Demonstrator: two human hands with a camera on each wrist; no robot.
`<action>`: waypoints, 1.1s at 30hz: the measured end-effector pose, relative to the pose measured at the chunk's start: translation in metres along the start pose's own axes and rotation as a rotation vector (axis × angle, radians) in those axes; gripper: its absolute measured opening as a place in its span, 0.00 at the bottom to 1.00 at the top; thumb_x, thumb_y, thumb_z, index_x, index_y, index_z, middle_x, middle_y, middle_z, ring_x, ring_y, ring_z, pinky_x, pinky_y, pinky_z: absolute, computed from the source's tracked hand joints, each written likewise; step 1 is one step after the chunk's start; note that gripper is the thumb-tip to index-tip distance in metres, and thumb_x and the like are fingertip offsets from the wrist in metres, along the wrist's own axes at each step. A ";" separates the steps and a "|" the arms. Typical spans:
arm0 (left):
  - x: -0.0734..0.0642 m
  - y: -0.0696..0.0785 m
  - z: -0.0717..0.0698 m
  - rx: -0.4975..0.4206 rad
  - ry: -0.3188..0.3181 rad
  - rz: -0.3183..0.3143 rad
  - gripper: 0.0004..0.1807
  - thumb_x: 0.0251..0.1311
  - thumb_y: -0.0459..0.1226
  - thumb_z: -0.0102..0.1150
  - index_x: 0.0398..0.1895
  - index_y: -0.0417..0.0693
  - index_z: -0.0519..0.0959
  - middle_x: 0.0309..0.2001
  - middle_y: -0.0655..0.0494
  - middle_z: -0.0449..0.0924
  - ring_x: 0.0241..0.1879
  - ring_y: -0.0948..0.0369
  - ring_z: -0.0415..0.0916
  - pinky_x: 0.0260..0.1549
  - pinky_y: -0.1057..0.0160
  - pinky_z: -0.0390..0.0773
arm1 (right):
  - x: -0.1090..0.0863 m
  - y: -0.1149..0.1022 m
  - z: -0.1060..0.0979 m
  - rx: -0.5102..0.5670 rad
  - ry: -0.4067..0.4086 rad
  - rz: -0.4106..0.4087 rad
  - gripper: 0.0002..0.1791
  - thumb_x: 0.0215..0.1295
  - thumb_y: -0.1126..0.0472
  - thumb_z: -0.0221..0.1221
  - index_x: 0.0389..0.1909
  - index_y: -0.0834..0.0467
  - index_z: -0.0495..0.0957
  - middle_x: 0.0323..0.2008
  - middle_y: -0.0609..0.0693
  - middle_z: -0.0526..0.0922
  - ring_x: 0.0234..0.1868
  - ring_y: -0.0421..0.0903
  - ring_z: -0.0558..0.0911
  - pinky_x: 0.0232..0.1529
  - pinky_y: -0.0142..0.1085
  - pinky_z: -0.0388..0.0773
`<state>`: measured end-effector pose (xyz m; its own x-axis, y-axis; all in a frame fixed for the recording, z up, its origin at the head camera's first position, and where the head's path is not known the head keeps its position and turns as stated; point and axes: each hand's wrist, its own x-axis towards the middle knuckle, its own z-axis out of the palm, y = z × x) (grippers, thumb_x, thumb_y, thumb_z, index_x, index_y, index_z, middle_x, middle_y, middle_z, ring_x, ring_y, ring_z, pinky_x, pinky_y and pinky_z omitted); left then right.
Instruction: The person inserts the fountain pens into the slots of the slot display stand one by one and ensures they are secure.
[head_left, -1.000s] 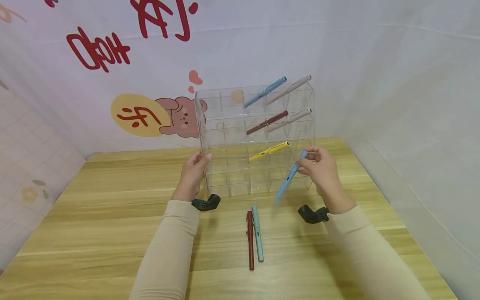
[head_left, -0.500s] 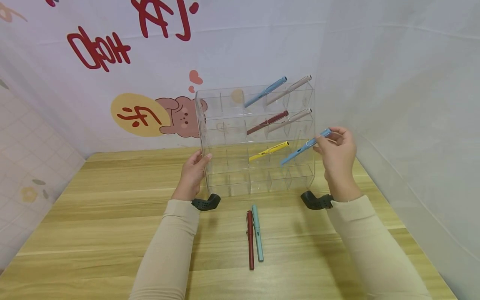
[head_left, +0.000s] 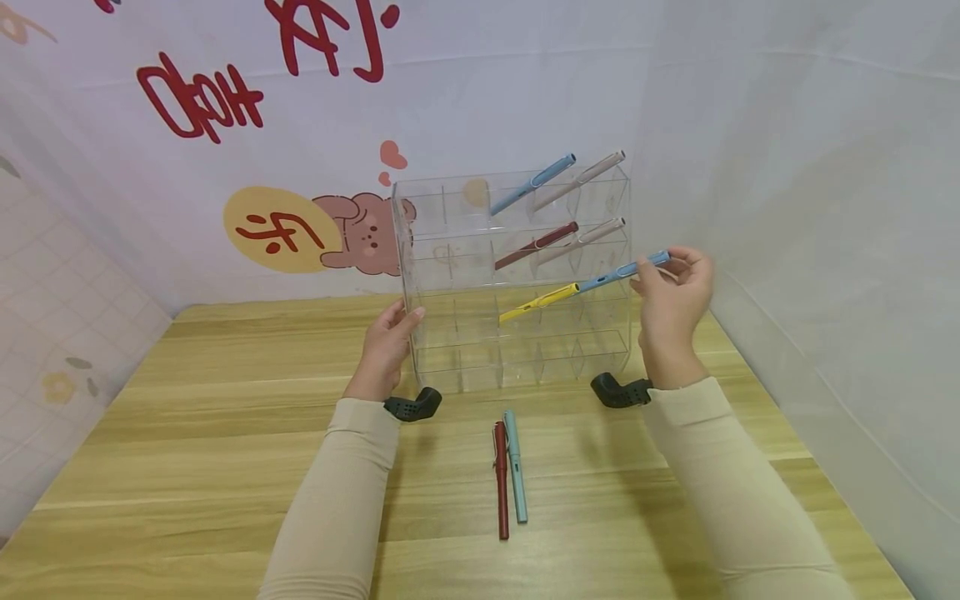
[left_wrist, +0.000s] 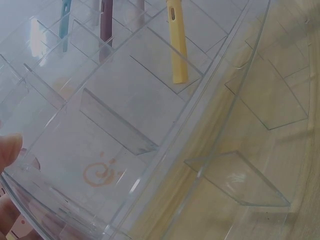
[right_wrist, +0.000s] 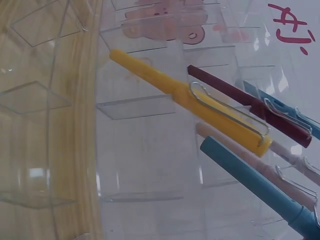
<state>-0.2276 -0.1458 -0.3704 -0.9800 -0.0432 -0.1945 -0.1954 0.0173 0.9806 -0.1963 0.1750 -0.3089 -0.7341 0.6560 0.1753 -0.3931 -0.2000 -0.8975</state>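
A clear acrylic pen rack (head_left: 480, 379) with stepped compartments stands on the table. My left hand (head_left: 382, 354) grips its left side edge, thumb in front; the left wrist view shows only that thumb and parts of fingers. My right hand (head_left: 675, 304) pinches a blue pen (head_left: 626, 271) near its cap end, at the right of the third tier. In the right wrist view the blue pen (right_wrist: 250, 175) slants beside the yellow pen (right_wrist: 180, 95). The held pen's lower tip lies behind the yellow pen's cap end in the head view; I cannot tell whether it touches the rack.
The upper tiers hold a blue pen (head_left: 532, 183), a dark red pen (head_left: 536, 245) and two pale pens, an upper pale pen (head_left: 581, 179) and a lower pale pen (head_left: 581, 242). On the table before the rack lie a red pen (head_left: 501, 483) and a teal pen (head_left: 516, 467).
My right hand has lifted the blue pen from in front of the bottom tier up to the third tier, tilting it flatter. The left hand has stayed on the rack.
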 end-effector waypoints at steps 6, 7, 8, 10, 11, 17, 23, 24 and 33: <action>0.001 0.000 0.000 0.006 -0.005 0.000 0.33 0.68 0.47 0.54 0.74 0.54 0.58 0.73 0.49 0.55 0.70 0.52 0.56 0.67 0.48 0.58 | -0.002 0.010 0.003 -0.030 0.009 0.014 0.16 0.59 0.75 0.60 0.41 0.56 0.67 0.40 0.51 0.70 0.33 0.42 0.77 0.33 0.29 0.80; 0.001 0.000 0.000 0.004 -0.006 0.000 0.33 0.68 0.47 0.54 0.74 0.53 0.58 0.72 0.49 0.55 0.69 0.52 0.56 0.67 0.48 0.59 | -0.003 0.012 0.003 -0.041 0.002 0.013 0.16 0.60 0.75 0.59 0.41 0.56 0.67 0.41 0.51 0.70 0.33 0.42 0.77 0.35 0.29 0.80; 0.001 0.000 -0.001 0.003 -0.007 -0.001 0.33 0.68 0.46 0.54 0.74 0.53 0.58 0.72 0.49 0.55 0.69 0.52 0.56 0.67 0.48 0.59 | -0.003 0.014 0.003 -0.060 -0.006 0.009 0.16 0.61 0.74 0.59 0.42 0.56 0.66 0.41 0.51 0.69 0.34 0.42 0.77 0.36 0.29 0.80; 0.001 0.000 0.000 0.000 -0.005 -0.002 0.33 0.68 0.47 0.54 0.74 0.53 0.58 0.72 0.49 0.56 0.69 0.52 0.57 0.67 0.48 0.59 | -0.004 0.018 0.003 -0.089 -0.020 0.005 0.15 0.62 0.73 0.59 0.43 0.56 0.66 0.42 0.50 0.68 0.34 0.42 0.77 0.37 0.30 0.80; 0.001 -0.001 -0.001 -0.001 -0.005 -0.003 0.33 0.68 0.47 0.54 0.74 0.53 0.58 0.72 0.49 0.56 0.69 0.52 0.57 0.67 0.48 0.59 | -0.005 0.021 0.004 -0.109 -0.029 0.002 0.15 0.62 0.72 0.59 0.44 0.56 0.66 0.42 0.50 0.68 0.35 0.42 0.77 0.38 0.29 0.80; 0.002 -0.001 -0.001 -0.001 0.002 -0.003 0.33 0.68 0.47 0.55 0.74 0.54 0.59 0.71 0.49 0.57 0.68 0.52 0.58 0.66 0.48 0.59 | -0.007 0.031 0.007 -0.159 -0.059 0.001 0.15 0.63 0.71 0.59 0.44 0.56 0.65 0.42 0.49 0.69 0.37 0.41 0.77 0.38 0.29 0.79; 0.001 -0.001 -0.001 0.000 0.006 0.002 0.35 0.68 0.47 0.55 0.75 0.53 0.57 0.72 0.49 0.55 0.70 0.51 0.56 0.67 0.48 0.58 | -0.009 0.038 0.010 -0.191 -0.082 0.010 0.15 0.63 0.71 0.58 0.46 0.57 0.65 0.42 0.48 0.69 0.38 0.42 0.78 0.41 0.33 0.79; 0.001 -0.001 0.000 -0.001 0.005 0.002 0.35 0.68 0.47 0.54 0.75 0.52 0.56 0.73 0.48 0.55 0.70 0.51 0.56 0.67 0.48 0.58 | -0.009 0.039 0.010 -0.199 -0.084 0.007 0.15 0.63 0.71 0.58 0.46 0.57 0.65 0.42 0.48 0.69 0.38 0.42 0.78 0.42 0.34 0.79; 0.001 -0.002 0.000 -0.018 -0.003 0.000 0.33 0.69 0.45 0.53 0.75 0.53 0.57 0.73 0.49 0.54 0.70 0.51 0.54 0.68 0.47 0.56 | -0.010 0.048 0.012 -0.223 -0.087 -0.008 0.14 0.63 0.71 0.59 0.42 0.54 0.65 0.41 0.48 0.69 0.38 0.41 0.77 0.39 0.29 0.78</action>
<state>-0.2284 -0.1458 -0.3724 -0.9801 -0.0406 -0.1941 -0.1943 -0.0003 0.9810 -0.2140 0.1505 -0.3487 -0.7801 0.5899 0.2084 -0.2739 -0.0226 -0.9615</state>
